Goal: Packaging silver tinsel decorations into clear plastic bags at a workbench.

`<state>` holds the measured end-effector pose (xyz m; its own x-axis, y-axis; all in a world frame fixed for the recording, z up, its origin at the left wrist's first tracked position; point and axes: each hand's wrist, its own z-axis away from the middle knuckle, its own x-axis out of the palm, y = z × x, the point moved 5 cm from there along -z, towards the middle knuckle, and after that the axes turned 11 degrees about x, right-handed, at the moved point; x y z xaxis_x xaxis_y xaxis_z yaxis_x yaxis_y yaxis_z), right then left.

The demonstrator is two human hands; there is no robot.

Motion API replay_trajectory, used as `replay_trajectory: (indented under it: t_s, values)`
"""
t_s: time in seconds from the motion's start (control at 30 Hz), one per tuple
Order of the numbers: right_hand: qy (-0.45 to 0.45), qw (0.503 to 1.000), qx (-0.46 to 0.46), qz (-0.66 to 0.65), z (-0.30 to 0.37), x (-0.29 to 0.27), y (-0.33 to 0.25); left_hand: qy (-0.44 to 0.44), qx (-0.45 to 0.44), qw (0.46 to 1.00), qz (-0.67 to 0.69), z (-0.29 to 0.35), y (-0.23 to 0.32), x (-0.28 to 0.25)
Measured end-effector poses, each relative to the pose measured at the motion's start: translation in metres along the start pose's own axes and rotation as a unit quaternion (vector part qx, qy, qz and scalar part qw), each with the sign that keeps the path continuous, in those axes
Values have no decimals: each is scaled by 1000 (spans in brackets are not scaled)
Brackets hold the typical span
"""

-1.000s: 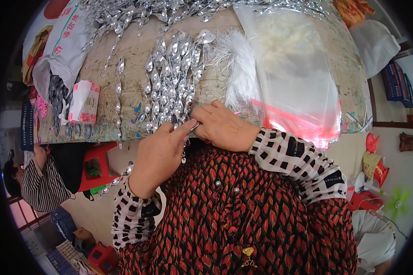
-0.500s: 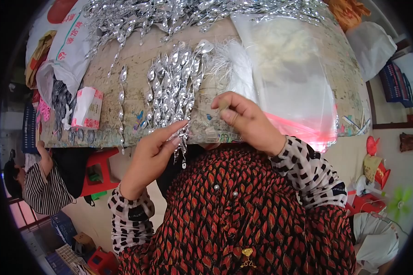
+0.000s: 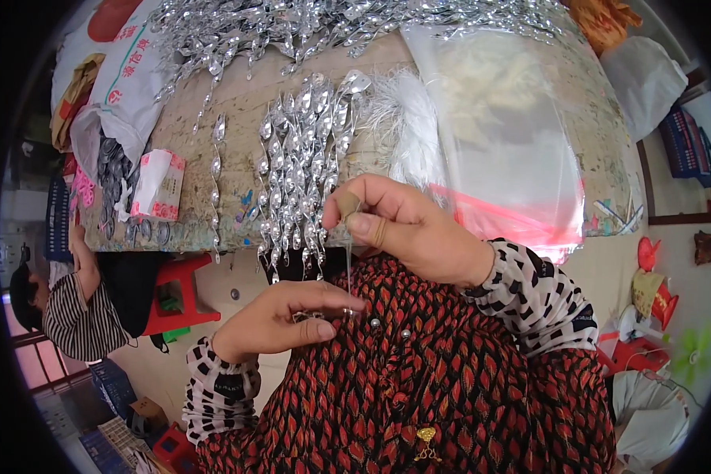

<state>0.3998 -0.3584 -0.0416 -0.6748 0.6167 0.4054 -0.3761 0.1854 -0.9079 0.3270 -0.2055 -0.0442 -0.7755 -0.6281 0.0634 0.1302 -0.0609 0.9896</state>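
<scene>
A thin clear strand (image 3: 349, 265) runs down from my right hand (image 3: 407, 229), whose thumb and index finger pinch its upper end. Tan coverings wrap that index fingertip and part of the thumb. Below and to the left, my left hand (image 3: 280, 320) has curled fingers near the strand's lower end, where a small shiny bit shows. Another silvery glint sits between its thumb and fingers; what it holds is mostly hidden. Beyond the hands, a bunch of silver twisted spiral strips (image 3: 300, 166) lies on the table, its lower ends hanging over the near edge.
A large silver heap (image 3: 292, 31) covers the table's far side. A single silver strip (image 3: 217, 189) lies left, near a tissue box (image 3: 158, 186) and white sack (image 3: 126, 79). White threads (image 3: 411, 134) and clear plastic bags (image 3: 505, 150) lie right. A person in a striped top (image 3: 87, 312) sits left.
My left hand has dropped away from the strips toward my lap. My right hand has moved left and slightly down; the strand now shows between the hands.
</scene>
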Motion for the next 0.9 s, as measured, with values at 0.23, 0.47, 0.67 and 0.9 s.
replay_trajectory:
  t_s: [0.23, 0.47, 0.67, 0.9]
  values:
    - [-14, 991, -33, 131, 5, 13, -7, 107, 37, 919, 378, -24, 0, 0]
    - [16, 999, -30, -2, 12, 3, 8, 263, 18, 894, 362, -37, 2, -2]
    - [106, 994, -6, -40, 25, -23, -1, 384, 13, 895, 228, -38, 2, -6]
    - [213, 723, -274, 597, 51, 7, -59, 376, 2, 913, 156, -39, 6, -3]
